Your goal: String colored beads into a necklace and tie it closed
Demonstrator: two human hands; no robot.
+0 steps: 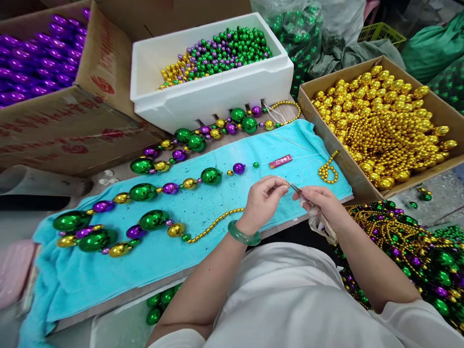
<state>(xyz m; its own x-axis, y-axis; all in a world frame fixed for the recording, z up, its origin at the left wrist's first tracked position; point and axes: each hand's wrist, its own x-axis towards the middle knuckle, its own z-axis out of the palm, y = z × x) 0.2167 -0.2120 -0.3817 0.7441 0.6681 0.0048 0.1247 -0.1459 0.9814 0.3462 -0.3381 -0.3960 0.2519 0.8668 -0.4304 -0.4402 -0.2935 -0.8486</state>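
Observation:
My left hand [266,198], with a green bangle at the wrist, pinches a thin clear string; the exact spot in the fingertips is hard to make out. My right hand [321,203] is closed around small metal scissors [295,187] with pale wrapped handles, their tips touching my left fingertips. A strand of green, purple and gold beads [143,192] curves across the blue towel [217,232], with a gold bead chain [215,223] leading toward my left wrist. Its string runs past a loose green bead [256,165] and a pink label [281,161] to a looped gold chain [328,173].
A finished-looking bead strand [195,142] lies along a white foam box [213,92] of mixed small beads. Cardboard boxes hold purple beads [39,63] at left and gold beads [384,121] at right. Piled necklaces [409,251] sit beside my right arm.

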